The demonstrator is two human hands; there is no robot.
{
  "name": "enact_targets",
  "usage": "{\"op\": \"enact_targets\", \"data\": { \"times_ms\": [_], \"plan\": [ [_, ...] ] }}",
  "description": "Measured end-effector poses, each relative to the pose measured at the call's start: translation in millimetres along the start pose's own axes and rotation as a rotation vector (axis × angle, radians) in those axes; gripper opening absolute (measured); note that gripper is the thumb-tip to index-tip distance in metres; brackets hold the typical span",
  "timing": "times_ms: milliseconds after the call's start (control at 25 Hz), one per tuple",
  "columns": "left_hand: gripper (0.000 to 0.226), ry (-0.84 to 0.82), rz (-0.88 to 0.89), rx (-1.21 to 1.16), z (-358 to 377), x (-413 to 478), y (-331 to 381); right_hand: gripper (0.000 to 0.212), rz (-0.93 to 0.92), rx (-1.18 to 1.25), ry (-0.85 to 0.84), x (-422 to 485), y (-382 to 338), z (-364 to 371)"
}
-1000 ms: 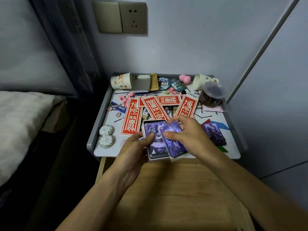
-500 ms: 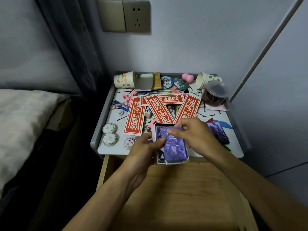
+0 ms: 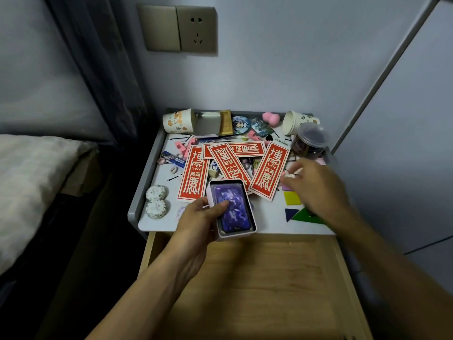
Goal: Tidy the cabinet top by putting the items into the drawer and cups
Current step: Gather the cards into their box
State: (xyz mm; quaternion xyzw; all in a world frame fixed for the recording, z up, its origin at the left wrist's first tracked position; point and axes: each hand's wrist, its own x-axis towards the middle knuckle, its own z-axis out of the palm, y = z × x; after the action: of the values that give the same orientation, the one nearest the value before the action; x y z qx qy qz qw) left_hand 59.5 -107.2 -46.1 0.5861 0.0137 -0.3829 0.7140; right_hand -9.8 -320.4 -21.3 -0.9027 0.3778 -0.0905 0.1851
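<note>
My left hand point(image 3: 196, 223) grips the card box point(image 3: 247, 233) from its left side, thumb pressed on the top purple card point(image 3: 232, 204), at the front edge of the desk point(image 3: 269, 218), above the open drawer point(image 3: 257, 278). My right hand point(image 3: 316, 190) hovers over the desk's right side, fingers loose and spread, gripping nothing. Half a second ago it rested on the cards.

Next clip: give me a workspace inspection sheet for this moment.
Surface: white cabinet top with grey rim, crowded; wooden drawer open below.
Job's things: pink box of purple cards; four red paper strips; printed paper cup back left and second paper cup back right, both on their sides.
Clutter: hairpins, pink clips, coloured flat shapes, clear plastic jar.
Grippers: left hand grips the box; right hand blurred, over the right side.
Cables: nothing seen.
Surroundings: wall socket, bed left.
</note>
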Motion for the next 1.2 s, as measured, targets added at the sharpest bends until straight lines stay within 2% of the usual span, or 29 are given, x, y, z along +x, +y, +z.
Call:
{"op": "enact_targets", "data": {
  "times_ms": [80, 160, 320, 560, 640, 720, 760, 840, 920, 960, 1080, 1200],
  "plan": [
    [0.028, 0.036, 0.019, -0.024, -3, 1, 3, 0.048, 0.088, -0.267, -0.045, 15, 27, -4],
    [0.026, 0.055, 0.022, -0.048, -5, 2, 7, 0.059, 0.125, -0.348, -0.141, 23, 46, 2],
    [0.026, 0.081, 0.026, -0.079, -9, 2, 11, 0.063, 0.15, -0.307, -0.244, 32, 55, 14],
    [0.022, 0.145, 0.069, -0.105, -18, 6, 26, 0.066, 0.122, -0.184, -0.14, 38, 54, 22],
    [0.021, 0.157, 0.081, -0.126, -21, 6, 32, 0.061, 0.067, -0.101, -0.08, 38, 48, 17],
    [0.022, 0.168, 0.086, -0.15, -25, 6, 36, 0.05, -0.046, 0.107, -0.047, 30, 34, 7],
    [0.023, 0.18, 0.088, -0.164, -27, 7, 38, 0.048, -0.111, 0.222, -0.099, 22, 23, 3],
    [0.023, 0.201, 0.08, -0.202, -30, 6, 43, 0.056, -0.261, 0.32, -0.332, -1, 0, 4],
    [0.02, 0.201, 0.047, -0.259, -33, 5, 46, 0.064, -0.404, 0.251, -0.536, -19, -17, 19],
    [0.018, 0.196, 0.028, -0.289, -33, 4, 48, 0.066, -0.454, 0.203, -0.562, -23, -23, 28],
    [0.016, 0.194, 0.002, -0.308, -35, 1, 49, 0.06, -0.563, 0.048, -0.479, -21, -33, 46],
    [0.019, 0.19, -0.016, -0.272, -37, -2, 49, 0.07, -0.573, -0.013, -0.479, -18, -33, 55]
  ]
}}
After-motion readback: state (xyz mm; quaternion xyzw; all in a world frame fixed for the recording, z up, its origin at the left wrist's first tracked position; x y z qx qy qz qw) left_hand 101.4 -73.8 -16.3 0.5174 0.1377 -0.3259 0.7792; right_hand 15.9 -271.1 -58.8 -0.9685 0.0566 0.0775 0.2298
